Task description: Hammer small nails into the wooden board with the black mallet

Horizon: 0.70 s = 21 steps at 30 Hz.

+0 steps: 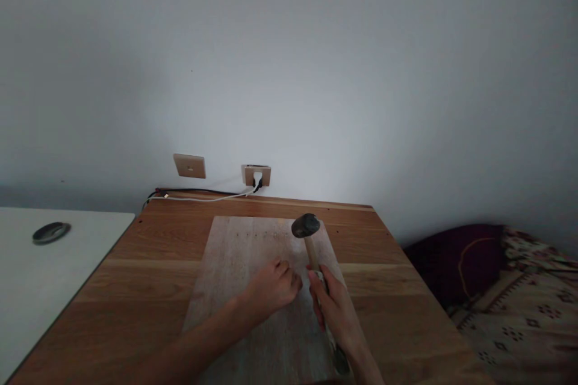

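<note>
My right hand [332, 304] is wrapped around the handle of a mallet [312, 252] with a dark, rounded head and a pale wooden shaft. The mallet's head is raised toward the far right corner of a pale, worn wooden board [221, 264]. To the left of the mallet, my left hand [276, 284] is closed over the middle of the board, fingers curled in. Whatever may be between those fingers is hidden. A row of small marks or holes runs along the board's far part.
The board lies on a brown wooden table [149, 289] against a wall. Cables [203, 198] run along its back edge to a wall socket [257, 176]. At left stands a white surface [27, 289] with a dark oval object [51, 233]. Patterned bedding [519, 319] is at right.
</note>
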{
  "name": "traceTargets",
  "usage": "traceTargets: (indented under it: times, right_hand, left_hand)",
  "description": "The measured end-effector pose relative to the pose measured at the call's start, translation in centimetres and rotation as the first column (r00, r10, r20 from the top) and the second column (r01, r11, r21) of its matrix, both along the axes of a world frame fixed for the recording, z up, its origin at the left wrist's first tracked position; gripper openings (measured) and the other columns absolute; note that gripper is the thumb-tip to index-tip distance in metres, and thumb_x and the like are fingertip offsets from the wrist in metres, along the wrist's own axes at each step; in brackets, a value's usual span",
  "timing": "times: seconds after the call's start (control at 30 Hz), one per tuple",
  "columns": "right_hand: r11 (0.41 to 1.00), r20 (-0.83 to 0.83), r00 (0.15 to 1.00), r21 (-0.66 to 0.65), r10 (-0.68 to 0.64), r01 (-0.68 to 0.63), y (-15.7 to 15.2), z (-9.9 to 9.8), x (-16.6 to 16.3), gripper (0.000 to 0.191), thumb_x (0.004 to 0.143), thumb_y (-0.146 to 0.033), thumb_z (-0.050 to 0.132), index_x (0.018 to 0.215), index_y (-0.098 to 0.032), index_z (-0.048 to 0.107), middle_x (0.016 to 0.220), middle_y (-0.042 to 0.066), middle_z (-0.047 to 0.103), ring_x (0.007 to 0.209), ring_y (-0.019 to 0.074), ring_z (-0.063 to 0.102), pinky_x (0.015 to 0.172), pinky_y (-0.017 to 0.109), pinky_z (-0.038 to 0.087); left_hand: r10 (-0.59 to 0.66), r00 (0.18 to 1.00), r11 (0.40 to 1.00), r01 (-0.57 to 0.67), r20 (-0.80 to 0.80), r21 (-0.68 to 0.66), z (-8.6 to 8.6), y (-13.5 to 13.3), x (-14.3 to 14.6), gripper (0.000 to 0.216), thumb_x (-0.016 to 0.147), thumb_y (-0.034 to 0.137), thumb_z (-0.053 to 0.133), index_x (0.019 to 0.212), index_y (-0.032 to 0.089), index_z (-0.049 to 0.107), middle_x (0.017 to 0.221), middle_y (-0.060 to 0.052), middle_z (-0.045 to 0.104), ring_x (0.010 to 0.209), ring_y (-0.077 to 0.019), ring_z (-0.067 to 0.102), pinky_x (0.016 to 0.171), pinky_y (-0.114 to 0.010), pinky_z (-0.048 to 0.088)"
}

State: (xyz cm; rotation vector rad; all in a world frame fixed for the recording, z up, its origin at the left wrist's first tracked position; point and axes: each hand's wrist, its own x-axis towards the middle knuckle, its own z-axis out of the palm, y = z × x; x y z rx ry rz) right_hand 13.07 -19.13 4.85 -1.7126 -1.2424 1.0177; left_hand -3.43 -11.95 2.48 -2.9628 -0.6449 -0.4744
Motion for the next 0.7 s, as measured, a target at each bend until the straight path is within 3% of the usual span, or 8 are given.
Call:
traceTargets:
  times: [0.07, 0.13, 0.2, 0.27, 0.33, 0.5, 0.7]
  right_hand:
    - [1.000, 0.004, 1.000, -0.012, 0.005, -0.005, -0.2, 0.0, -0.1, 0.053, 0.096, -0.068, 0.046, 0.108, -0.018, 0.058, 0.050, -0.010, 0.047, 0.034, 0.0096, 0.043, 0.032, 0.019, 0.035]
    - [1.000, -0.015, 1.000, -0.030, 0.008, -0.008, -0.3, -0.1, -0.3, 0.054, 0.095, -0.069, 0.046, 0.108, -0.019, 0.058, 0.052, -0.010, 0.048, 0.034, 0.0094, 0.042, 0.032, 0.019, 0.034]
    - [0.999, -0.041, 0.999, -0.043, 0.009, -0.011, -0.2, -0.3, -0.5, 0.055, 0.094, -0.071, 0.046, 0.107, -0.019, 0.058, 0.053, -0.010, 0.047, 0.033, 0.0088, 0.040, 0.031, 0.019, 0.033]
    - [0.999, -0.051, 0.999, -0.040, 0.009, -0.011, -0.1, -0.6, -0.8, 0.056, 0.094, -0.071, 0.046, 0.108, -0.018, 0.058, 0.052, -0.010, 0.046, 0.034, 0.0090, 0.039, 0.031, 0.019, 0.033]
    - [0.999, -0.049, 0.999, -0.028, 0.022, -0.023, 0.0, -1.0, -1.1, 0.055, 0.095, -0.069, 0.046, 0.112, -0.017, 0.059, 0.052, -0.010, 0.045, 0.035, 0.0094, 0.041, 0.032, 0.019, 0.033]
    - [0.997, -0.064, 0.996, -0.044, 0.057, -0.060, 0.3, -1.5, -1.7, 0.059, 0.095, -0.069, 0.046, 0.118, -0.016, 0.060, 0.049, -0.011, 0.043, 0.033, 0.0094, 0.039, 0.031, 0.019, 0.031]
    - [0.996, -0.036, 0.997, -0.039, 0.073, -0.074, 1.0, -1.2, -2.5, 0.060, 0.095, -0.070, 0.045, 0.117, -0.018, 0.064, 0.052, -0.008, 0.048, 0.037, 0.0115, 0.044, 0.034, 0.021, 0.032]
  left_hand:
    - [-0.002, 1.000, 0.997, 0.004, 0.024, -0.076, 0.4, 1.5, -1.0, 0.013, 0.092, 0.012, 0.062, 0.097, 0.019, 0.072, 0.087, -0.009, 0.073, 0.089, -0.0253, 0.068, 0.083, -0.039, 0.049]
    - [0.083, 0.992, 0.974, -0.062, 0.091, -0.219, 0.9, 3.7, -2.6, 0.016, 0.090, 0.012, 0.064, 0.100, 0.021, 0.073, 0.095, -0.008, 0.074, 0.095, -0.0255, 0.068, 0.087, -0.039, 0.050]
    - [0.298, 0.934, 0.892, -0.199, 0.196, -0.406, 1.0, 6.1, -4.4, 0.021, 0.089, 0.012, 0.061, 0.103, 0.022, 0.074, 0.098, -0.007, 0.076, 0.096, -0.0242, 0.069, 0.087, -0.036, 0.051]
    - [0.496, 0.825, 0.781, -0.286, 0.271, -0.555, 0.6, 8.0, -6.0, 0.023, 0.088, 0.012, 0.059, 0.103, 0.020, 0.074, 0.103, -0.007, 0.077, 0.095, -0.0223, 0.070, 0.089, -0.035, 0.052]
    - [0.585, 0.755, 0.719, -0.313, 0.297, -0.620, -0.2, 9.1, -7.0, 0.023, 0.087, 0.013, 0.059, 0.102, 0.020, 0.075, 0.104, -0.006, 0.078, 0.094, -0.0216, 0.070, 0.091, -0.035, 0.053]
    - [0.569, 0.775, 0.724, -0.314, 0.275, -0.614, -1.8, 9.4, -7.5, 0.023, 0.085, 0.012, 0.061, 0.099, 0.022, 0.077, 0.101, -0.006, 0.078, 0.096, -0.0222, 0.069, 0.094, -0.035, 0.052]
    - [0.544, 0.782, 0.748, -0.288, 0.305, -0.598, -2.2, 9.4, -7.4, 0.018, 0.087, 0.014, 0.062, 0.095, 0.022, 0.076, 0.101, -0.007, 0.074, 0.097, -0.0224, 0.067, 0.093, -0.035, 0.052]
